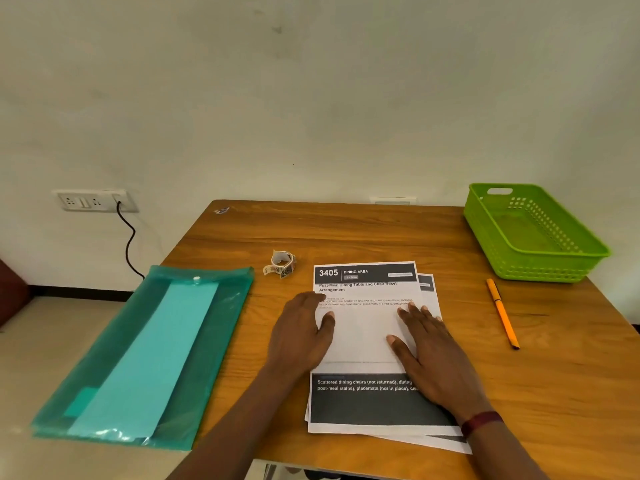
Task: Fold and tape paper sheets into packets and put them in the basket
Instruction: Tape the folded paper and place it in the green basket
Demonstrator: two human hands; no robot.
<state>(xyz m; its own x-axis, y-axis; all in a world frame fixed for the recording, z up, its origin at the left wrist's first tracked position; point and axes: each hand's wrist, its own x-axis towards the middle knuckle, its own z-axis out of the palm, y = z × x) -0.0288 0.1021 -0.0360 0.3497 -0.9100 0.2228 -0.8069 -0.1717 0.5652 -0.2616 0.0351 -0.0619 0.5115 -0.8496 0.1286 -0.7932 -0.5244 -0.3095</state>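
Printed paper sheets [367, 327] stacked mid-table, top one flat. Our left hand [304, 334] presses its left edge and our right hand [429, 351] its right side, fingers straight, gripping nothing. Tape roll [282, 264] just beyond; green basket [585, 251] far right; orange pen [502, 313] between; teal folder [207, 358] overhanging left edge.

Printed sheets [363, 330] flat, central; green basket [543, 268] far right
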